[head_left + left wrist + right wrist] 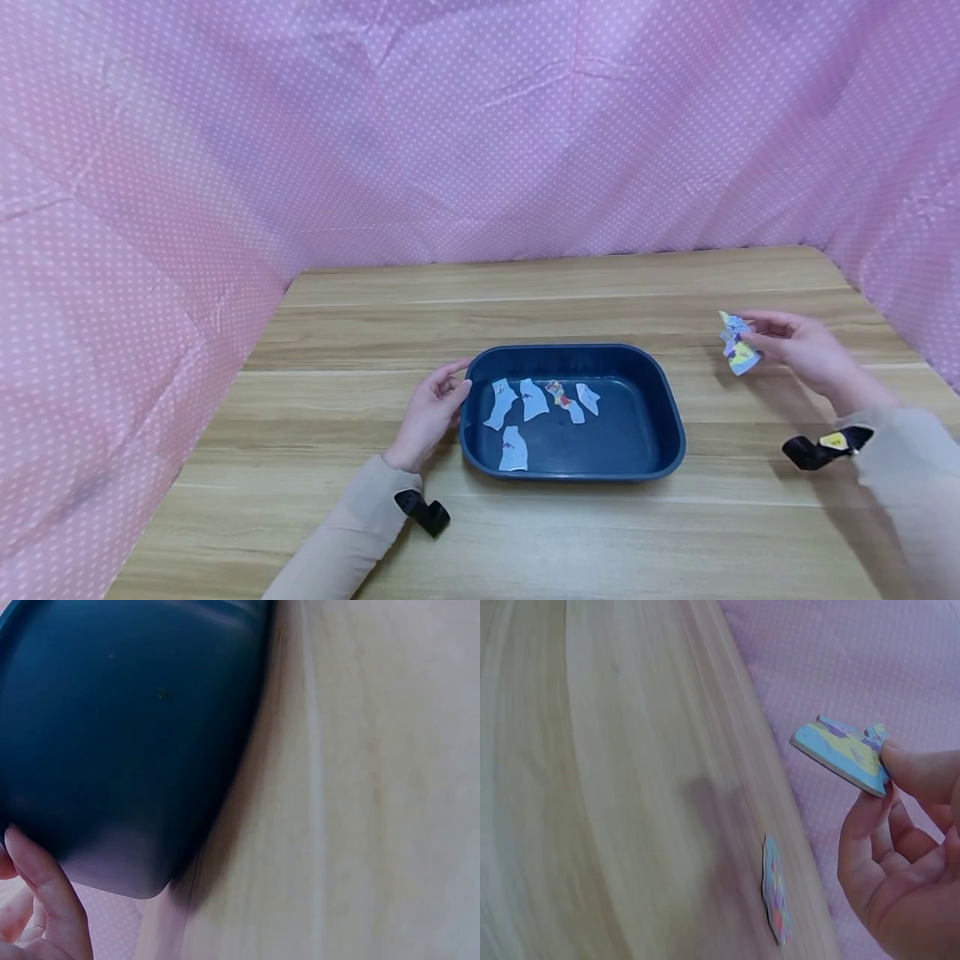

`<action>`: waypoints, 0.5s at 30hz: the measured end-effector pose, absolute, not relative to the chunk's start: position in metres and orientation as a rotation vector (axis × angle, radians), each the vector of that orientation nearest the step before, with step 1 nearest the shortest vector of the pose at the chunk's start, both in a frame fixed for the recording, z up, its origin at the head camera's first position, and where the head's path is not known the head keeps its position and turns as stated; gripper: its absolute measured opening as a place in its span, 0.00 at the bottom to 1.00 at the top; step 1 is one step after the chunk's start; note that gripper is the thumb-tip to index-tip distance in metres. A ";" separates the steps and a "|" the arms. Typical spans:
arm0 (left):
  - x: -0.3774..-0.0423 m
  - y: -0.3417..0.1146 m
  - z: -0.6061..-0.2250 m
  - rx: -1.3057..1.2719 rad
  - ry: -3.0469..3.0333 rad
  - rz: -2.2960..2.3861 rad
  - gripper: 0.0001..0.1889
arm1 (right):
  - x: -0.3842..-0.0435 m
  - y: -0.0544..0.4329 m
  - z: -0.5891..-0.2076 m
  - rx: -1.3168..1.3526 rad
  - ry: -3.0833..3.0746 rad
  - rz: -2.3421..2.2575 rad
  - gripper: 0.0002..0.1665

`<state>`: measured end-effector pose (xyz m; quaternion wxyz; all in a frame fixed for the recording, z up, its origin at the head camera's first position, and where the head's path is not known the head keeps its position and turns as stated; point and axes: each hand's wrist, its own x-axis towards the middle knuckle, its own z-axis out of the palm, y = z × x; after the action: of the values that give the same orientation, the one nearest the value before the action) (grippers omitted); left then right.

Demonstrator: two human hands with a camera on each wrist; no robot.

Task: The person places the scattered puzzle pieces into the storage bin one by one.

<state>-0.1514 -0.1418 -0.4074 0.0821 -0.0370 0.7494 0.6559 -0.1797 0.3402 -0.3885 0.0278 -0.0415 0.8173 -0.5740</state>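
A dark blue tray (645,467) stands on the wooden table. My left hand (432,414) pinches its left rim, with the thumb (46,877) on the tray's wall in the left wrist view. Flat light-blue puzzle pieces (513,450), several in number, lie in the tray's left half; one (567,403) has red and yellow print. To the right of the tray, my right hand (806,350) pinches a blue and yellow puzzle piece (847,754) between thumb and fingers, raised over the table. Below it in the right wrist view, another colourful piece (775,892) lies on the table.
The wood-grain table (360,333) ends at the back and sides against pink dotted cloth (480,150). A black strap device (423,511) is on the left wrist, and another (825,447) is at the right wrist.
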 end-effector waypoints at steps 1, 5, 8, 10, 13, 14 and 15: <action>-0.151 -0.142 -0.407 -0.111 2.239 1.959 0.18 | -0.180 0.338 -0.388 -0.150 2.524 -1.771 0.26; -0.151 -0.142 -0.407 -0.110 2.238 1.959 0.18 | -0.179 0.330 -0.386 -0.244 2.522 -1.752 0.27; -0.151 -0.142 -0.407 -0.109 2.239 1.960 0.18 | -0.179 0.323 -0.382 -0.288 2.529 -1.712 0.27; -0.151 -0.142 -0.407 -0.107 2.238 1.962 0.18 | -0.178 0.318 -0.378 -0.306 2.536 -1.683 0.26; -0.151 -0.142 -0.407 -0.105 2.238 1.962 0.18 | -0.178 0.308 -0.372 -0.334 2.536 -1.667 0.24; -0.151 -0.142 -0.407 -0.106 2.236 1.963 0.18 | -0.178 0.305 -0.370 -0.342 2.531 -1.670 0.24; -0.151 -0.142 -0.407 -0.104 2.234 1.963 0.18 | -0.178 0.301 -0.369 -0.352 2.526 -1.673 0.23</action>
<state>-0.1515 -0.1423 -0.4068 0.0829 -0.0347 0.7482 0.6574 -0.1777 0.3012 -0.3685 0.0456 -0.1152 0.8273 -0.5479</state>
